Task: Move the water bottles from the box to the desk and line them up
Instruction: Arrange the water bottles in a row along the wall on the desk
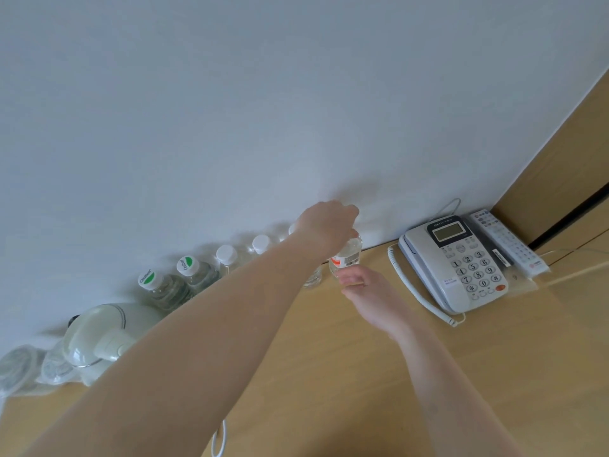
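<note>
Several clear water bottles stand in a row along the white wall on the wooden desk (428,374). Two at the left have green-marked caps (150,278), two more have plain white caps (226,253). My left hand (326,229) grips the top of the rightmost bottle (347,258), which has a red and white label and stands on the desk. My right hand (359,285) is just in front of that bottle's base, fingers loosely curled and touching or nearly touching it. My left forearm hides parts of the row. The box is out of view.
A white electric kettle (105,334) and wrapped cups (19,367) sit at the left end of the row. To the right stand a grey desk phone (461,265) with a coiled cord and a remote control (507,242). A white cable (219,440) lies near the front edge.
</note>
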Tool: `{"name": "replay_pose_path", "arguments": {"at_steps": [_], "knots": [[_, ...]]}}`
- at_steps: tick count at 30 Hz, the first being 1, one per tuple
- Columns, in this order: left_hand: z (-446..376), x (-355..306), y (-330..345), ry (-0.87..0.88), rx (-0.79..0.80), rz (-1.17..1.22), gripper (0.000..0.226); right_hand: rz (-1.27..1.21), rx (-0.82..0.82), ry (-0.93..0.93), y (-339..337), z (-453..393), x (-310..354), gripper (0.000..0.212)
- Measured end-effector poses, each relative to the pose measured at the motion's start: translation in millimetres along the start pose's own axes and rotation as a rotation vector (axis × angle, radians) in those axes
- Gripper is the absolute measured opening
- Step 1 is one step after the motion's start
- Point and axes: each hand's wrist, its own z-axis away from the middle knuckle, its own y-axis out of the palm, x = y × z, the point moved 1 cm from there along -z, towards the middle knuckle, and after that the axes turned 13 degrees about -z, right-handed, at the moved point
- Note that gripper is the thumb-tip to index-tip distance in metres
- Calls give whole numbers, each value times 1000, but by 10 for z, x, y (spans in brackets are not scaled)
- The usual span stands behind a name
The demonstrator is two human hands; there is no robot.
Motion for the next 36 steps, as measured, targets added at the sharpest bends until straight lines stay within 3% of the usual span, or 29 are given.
{"name": "replay_pose_path", "arguments": {"at_steps": [5, 19, 24, 27, 30, 36], "knots": [[-81, 65, 1, 1, 0, 29, 29, -8, -29, 5, -139, -6, -50, 40], [56, 149, -62, 89, -10, -99, 50, 6, -16, 6, -119, -55, -55, 40], [104, 149, -10, 74, 2, -23, 45, -6, -14, 13, -125, -74, -82, 39], [91, 140, 33, 88, -24, -69, 57, -28, -44, -3, -128, -119, -65, 37], [107, 211, 93, 60, -52, -52, 54, -46, -101, -45, -146, -223, 28, 32], [342, 569, 261, -10, -135, -89, 43, -52, -191, -135, -115, -529, 273, 61]]}}
